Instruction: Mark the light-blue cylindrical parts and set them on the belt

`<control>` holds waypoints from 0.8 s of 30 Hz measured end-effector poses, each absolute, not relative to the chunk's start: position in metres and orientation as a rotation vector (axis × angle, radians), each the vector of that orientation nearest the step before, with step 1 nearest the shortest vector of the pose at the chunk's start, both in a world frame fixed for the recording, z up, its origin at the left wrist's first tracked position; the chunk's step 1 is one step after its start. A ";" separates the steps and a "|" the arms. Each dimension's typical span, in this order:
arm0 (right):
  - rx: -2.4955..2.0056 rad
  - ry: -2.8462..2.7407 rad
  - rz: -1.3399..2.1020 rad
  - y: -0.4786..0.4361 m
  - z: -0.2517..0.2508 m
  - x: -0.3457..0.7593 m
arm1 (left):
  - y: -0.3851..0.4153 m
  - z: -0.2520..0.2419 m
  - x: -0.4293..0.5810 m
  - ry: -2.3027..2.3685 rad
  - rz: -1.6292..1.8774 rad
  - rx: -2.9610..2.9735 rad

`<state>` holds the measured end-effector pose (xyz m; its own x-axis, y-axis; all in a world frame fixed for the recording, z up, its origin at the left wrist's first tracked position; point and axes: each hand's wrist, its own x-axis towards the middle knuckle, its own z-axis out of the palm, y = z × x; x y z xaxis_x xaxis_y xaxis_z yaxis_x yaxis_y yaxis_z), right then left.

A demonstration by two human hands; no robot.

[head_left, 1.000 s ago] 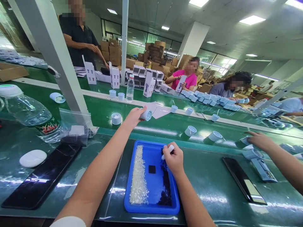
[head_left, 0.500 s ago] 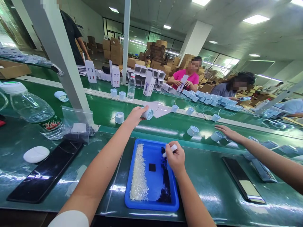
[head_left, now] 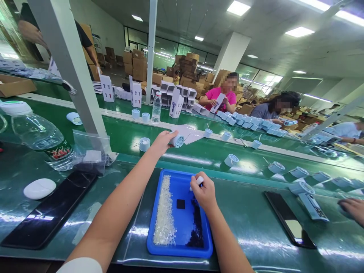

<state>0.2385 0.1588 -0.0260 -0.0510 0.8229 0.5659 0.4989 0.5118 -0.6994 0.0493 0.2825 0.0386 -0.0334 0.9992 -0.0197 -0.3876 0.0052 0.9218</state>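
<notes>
Under the right hand point(head_left: 203, 193) sits a blue tray point(head_left: 179, 252), w/ a strip of white granules point(head_left: 165, 212) on the side toward the left arm and a small black square point(head_left: 180, 204) mid-tray. A dark strip point(head_left: 198, 231) runs out from beneath the fist; its far end is covered by the knuckles. Right hand is curled tight round a white stick point(head_left: 199, 180). Only the rounded top pokes out above the thumb, rest hidden in the fist, so can't tell what the tip meets.

Left hand point(head_left: 162, 142) is stretched fwd, well apart from the right, out over the green belt point(head_left: 204, 149) beyond the tray. Its fingers are closed on a pale blue round part point(head_left: 178, 141); the open face points away from the palm, back half covered by the fingers. Similar parts point(head_left: 231, 160) lie on the belt beyond the right hand, too small for detail.

Outboard of the left arm is a black phone point(head_left: 48, 212). Outboard of the right arm is a second phone point(head_left: 290, 224), then a co-worker's hand point(head_left: 352, 206), cut off at the frame edge.
</notes>
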 end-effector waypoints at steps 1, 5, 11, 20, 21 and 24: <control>-1.117 -1.676 0.376 0.158 -0.025 0.238 | 0.282 0.039 0.050 0.945 1.390 0.883; -0.975 -1.674 0.494 0.150 -0.022 0.233 | 0.278 0.043 0.053 0.953 1.333 0.907; -0.859 -1.720 0.732 0.145 -0.018 0.227 | 0.268 0.045 0.063 1.048 1.148 1.016; -0.930 -1.067 0.812 0.162 -0.017 0.239 | 0.257 0.051 0.080 1.152 1.105 1.140; -0.930 -1.063 0.827 0.163 -0.018 0.238 | 0.256 0.052 0.081 1.147 1.110 1.148; -0.925 -1.054 0.848 0.163 -0.018 0.238 | 0.254 0.053 0.082 1.109 1.108 1.183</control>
